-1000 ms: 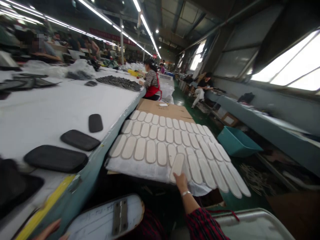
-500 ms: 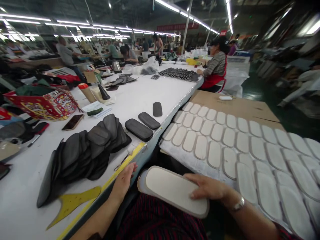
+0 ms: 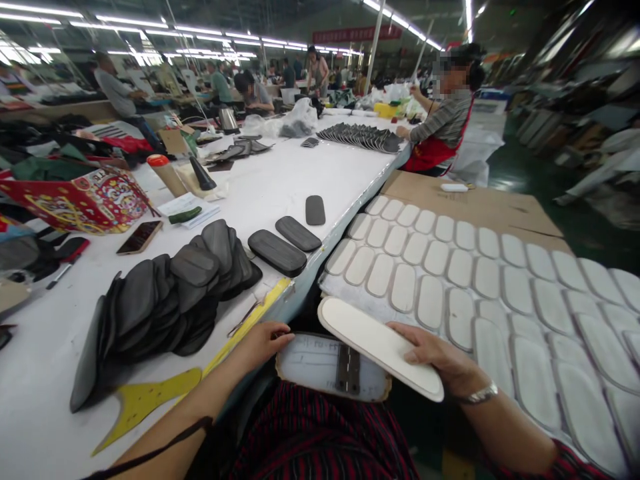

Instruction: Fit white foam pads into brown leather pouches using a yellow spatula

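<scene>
My right hand [image 3: 430, 353] grips a white oval panel [image 3: 370, 340] by its right end, thumb on top, and holds it tilted. Partly beneath that panel, over my lap, is a pale translucent template [image 3: 310, 363] with pen marks and a dark strip [image 3: 348, 368]. My left hand [image 3: 267, 343] is at the template's upper left corner, thumb and fingers curled close together; whether something is between them is too small to tell. Many similar white oval panels [image 3: 430, 303] lie in rows on the board at the right.
On the white table [image 3: 260, 180] are a heap of dark oval pieces [image 3: 200, 267], a black stack [image 3: 277, 252], a yellow template [image 3: 145, 400], a phone [image 3: 140, 237] and a red box [image 3: 95, 200]. A person in a red apron [image 3: 435, 153] sits at the far right.
My right hand has lifted the white panel up and right, uncovering the translucent template. My left hand has moved right to the template's corner, its fingers now curled. The seated person has raised an arm.
</scene>
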The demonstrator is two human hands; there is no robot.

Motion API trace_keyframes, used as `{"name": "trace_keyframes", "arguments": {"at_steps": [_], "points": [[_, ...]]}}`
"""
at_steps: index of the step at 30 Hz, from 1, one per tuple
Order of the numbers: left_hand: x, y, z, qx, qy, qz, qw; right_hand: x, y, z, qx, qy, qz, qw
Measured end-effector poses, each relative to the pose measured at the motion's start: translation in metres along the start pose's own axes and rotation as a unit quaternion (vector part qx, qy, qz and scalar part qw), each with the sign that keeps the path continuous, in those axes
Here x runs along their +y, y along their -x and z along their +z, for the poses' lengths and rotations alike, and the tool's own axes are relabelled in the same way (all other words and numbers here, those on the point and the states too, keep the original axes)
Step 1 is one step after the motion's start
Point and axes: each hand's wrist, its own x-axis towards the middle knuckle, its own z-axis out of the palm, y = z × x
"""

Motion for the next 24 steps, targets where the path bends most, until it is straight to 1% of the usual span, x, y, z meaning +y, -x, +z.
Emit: {"name": "trace_keyframes", "arguments": {"at_steps": [2, 4, 8, 11, 13, 15, 18, 21, 23, 24], "points": [[0.003, -0.008, 0.001, -0.046, -0.026, 0.034, 0.998, 0.007, 0.006, -0.004, 0.003, -0.006, -0.001, 1.000], [0.005, -0.013, 0.002, -0.066, -0.051, 0.062, 0.995, 0.014, 0.013, -0.007, 0.003, -0.009, 0.001, 1.000], [0.007, -0.009, 0.005, -0.049, -0.093, 0.093, 0.990, 0.021, 0.019, -0.007, -0.006, -0.001, 0.020, 1.000], [0.006, -0.002, 0.010, -0.027, -0.103, 0.088, 0.990, 0.023, 0.011, 0.000, -0.030, 0.023, 0.045, 0.998], [0.004, 0.000, 0.010, -0.025, -0.094, 0.077, 0.992, 0.023, 0.000, 0.005, -0.052, 0.038, 0.073, 0.995], [0.001, -0.002, 0.007, -0.040, -0.072, 0.057, 0.995, 0.022, -0.010, 0.010, -0.070, 0.051, 0.099, 0.991], [-0.006, -0.003, -0.003, -0.058, -0.027, -0.006, 0.998, 0.016, -0.020, 0.013, -0.085, 0.063, 0.111, 0.988], [-0.012, 0.006, -0.011, -0.038, 0.001, -0.077, 0.996, 0.010, -0.018, 0.005, -0.081, 0.047, 0.085, 0.992], [-0.011, 0.016, -0.012, -0.027, 0.007, -0.101, 0.994, 0.008, -0.011, -0.006, -0.053, 0.024, 0.056, 0.997], [-0.009, 0.020, -0.011, -0.028, 0.008, -0.104, 0.994, 0.008, -0.007, -0.012, -0.033, 0.012, 0.044, 0.998]]}}
